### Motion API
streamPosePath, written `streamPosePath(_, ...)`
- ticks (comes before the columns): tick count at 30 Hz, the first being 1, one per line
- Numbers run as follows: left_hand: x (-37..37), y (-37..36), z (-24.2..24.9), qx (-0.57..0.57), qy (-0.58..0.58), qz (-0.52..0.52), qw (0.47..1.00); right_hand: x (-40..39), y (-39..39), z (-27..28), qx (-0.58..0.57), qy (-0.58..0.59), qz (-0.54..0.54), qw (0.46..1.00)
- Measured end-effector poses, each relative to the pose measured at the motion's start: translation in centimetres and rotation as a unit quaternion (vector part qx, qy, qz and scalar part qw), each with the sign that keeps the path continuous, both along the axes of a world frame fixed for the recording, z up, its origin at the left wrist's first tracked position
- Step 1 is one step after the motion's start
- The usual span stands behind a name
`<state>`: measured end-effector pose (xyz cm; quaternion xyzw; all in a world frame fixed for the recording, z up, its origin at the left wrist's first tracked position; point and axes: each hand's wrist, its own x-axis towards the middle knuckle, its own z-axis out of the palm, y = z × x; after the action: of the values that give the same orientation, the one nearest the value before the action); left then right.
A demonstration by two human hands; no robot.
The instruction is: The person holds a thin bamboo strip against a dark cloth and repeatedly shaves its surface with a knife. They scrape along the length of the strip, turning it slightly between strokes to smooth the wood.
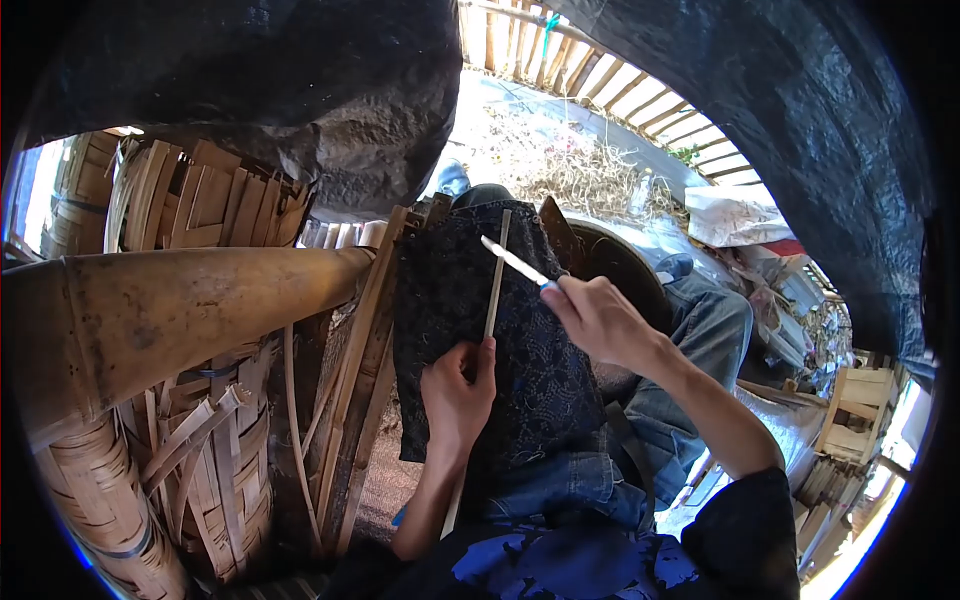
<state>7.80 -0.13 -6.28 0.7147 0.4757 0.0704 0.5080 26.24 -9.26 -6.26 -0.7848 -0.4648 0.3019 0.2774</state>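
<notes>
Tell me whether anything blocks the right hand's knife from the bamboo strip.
Nothing visible does: the knife in the right hand overlaps the bamboo strip in view, beyond the left hand; contact is unclear.

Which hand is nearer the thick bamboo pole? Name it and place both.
Left. The left hand, pinching a thin strip, is right of the bamboo pole; the right hand, holding a knife, is farther to the right, near the dark cloth's right edge.
</notes>
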Motion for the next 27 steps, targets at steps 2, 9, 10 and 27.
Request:
streamPosePath(2,0.2,-0.2,0.1,0.072,0.025,-0.032,0.997,-0.5,0.0,0.0,-0.078,-0.027,-0.006,0.997)
streamPosePath(9,0.1,-0.8,-0.4,0.119,0.05,-0.053,0.99,1.8,0.6,-4.8,0.001,-0.12,0.015,0.993)
streamPosePath(10,0.1,-0.8,-0.3,0.111,0.057,-0.054,0.991,2.5,0.9,-6.3,0.003,-0.121,0.013,0.993)
streamPosePath(27,-1.0,2.2,-0.6,-0.294,-0.049,0.081,0.951,-1.1,0.0,-1.6,0.038,0.004,0.074,0.997)
